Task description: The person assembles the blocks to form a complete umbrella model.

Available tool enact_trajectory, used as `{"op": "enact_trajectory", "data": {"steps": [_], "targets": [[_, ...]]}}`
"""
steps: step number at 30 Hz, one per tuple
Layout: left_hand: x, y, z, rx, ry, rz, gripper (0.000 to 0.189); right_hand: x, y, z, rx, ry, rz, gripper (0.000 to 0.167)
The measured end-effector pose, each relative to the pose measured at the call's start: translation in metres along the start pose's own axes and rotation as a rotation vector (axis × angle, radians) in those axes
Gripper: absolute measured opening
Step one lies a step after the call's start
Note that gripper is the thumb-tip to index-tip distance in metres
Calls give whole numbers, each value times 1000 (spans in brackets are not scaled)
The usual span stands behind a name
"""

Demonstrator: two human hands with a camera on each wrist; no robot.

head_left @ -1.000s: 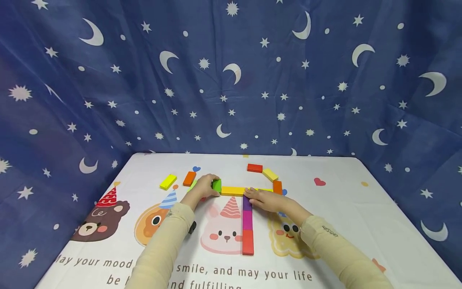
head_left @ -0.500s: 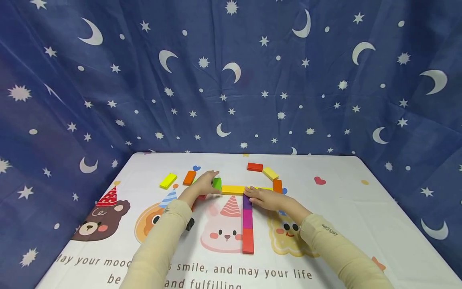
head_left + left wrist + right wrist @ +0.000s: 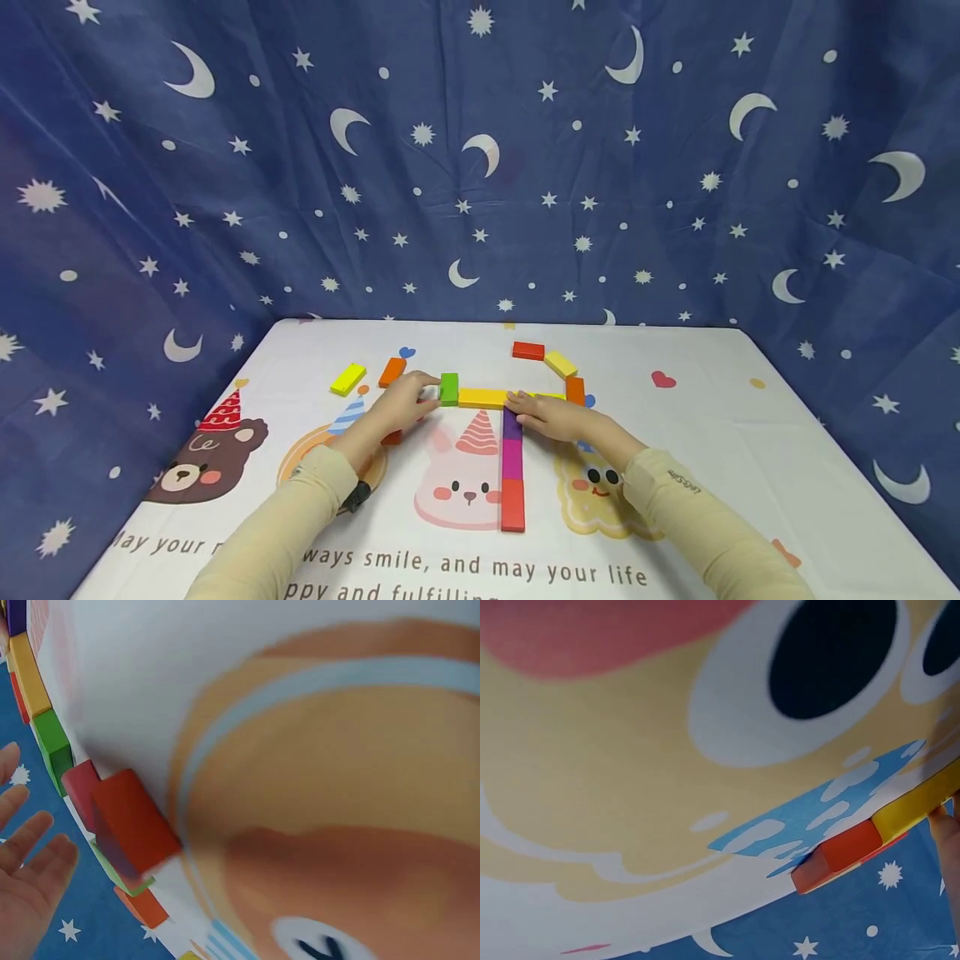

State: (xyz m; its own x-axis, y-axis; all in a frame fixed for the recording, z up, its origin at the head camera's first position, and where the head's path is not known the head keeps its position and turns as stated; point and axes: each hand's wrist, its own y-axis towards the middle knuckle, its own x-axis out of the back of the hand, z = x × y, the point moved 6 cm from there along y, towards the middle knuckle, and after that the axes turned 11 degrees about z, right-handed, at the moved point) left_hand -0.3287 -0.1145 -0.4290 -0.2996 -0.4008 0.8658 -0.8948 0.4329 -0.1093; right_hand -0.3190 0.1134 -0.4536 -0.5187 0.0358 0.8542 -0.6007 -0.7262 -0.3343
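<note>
My left hand [image 3: 401, 406] is just left of a green block [image 3: 449, 389], fingers spread and holding nothing. In the left wrist view its loose fingers [image 3: 45, 859] are apart from the green block, a pinkish-red block [image 3: 80, 787] and a red-orange block [image 3: 135, 821]. The green block lies against the left end of an orange-yellow block [image 3: 480, 398]. My right hand [image 3: 553, 417] rests its extended fingertips where that block meets a yellow block [image 3: 551, 396] and a purple block [image 3: 512, 423]. Below the purple one run a magenta block [image 3: 512, 458] and a red block [image 3: 513, 505].
An orange block [image 3: 575, 391], a pale yellow block [image 3: 560, 364] and another red block [image 3: 528, 351] curve up at the right. Left of my left hand lie a bright yellow block [image 3: 348, 379] and an orange block [image 3: 392, 372]. A printed white cloth [image 3: 675, 433] covers the table.
My left hand has let go of the green block and drawn back to the left, leaving it beside the orange-yellow block. The right hand has stayed in place.
</note>
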Motion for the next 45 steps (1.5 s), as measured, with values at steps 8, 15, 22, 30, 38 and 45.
{"op": "enact_trajectory", "data": {"steps": [8, 15, 22, 30, 38, 45], "targets": [[5, -26, 12, -11, 51, -52, 36, 1, 0, 3, 15, -29, -7, 45], [8, -41, 25, -9, 50, -57, 39, 0, 0, 4, 6, -13, 7, 45], [6, -52, 29, -33, 110, -33, 43, 1, 0, 4, 2, 1, 4, 45], [9, -67, 36, -11, 105, 27, 54, 0, 0, 3, 0, -4, 4, 46], [7, -63, 40, -38, 92, 109, 59, 2, -2, 2, -16, 1, -2, 46], [4, -55, 41, 29, 108, 65, 56, 0, 0, 2, -26, 1, 6, 46]]}}
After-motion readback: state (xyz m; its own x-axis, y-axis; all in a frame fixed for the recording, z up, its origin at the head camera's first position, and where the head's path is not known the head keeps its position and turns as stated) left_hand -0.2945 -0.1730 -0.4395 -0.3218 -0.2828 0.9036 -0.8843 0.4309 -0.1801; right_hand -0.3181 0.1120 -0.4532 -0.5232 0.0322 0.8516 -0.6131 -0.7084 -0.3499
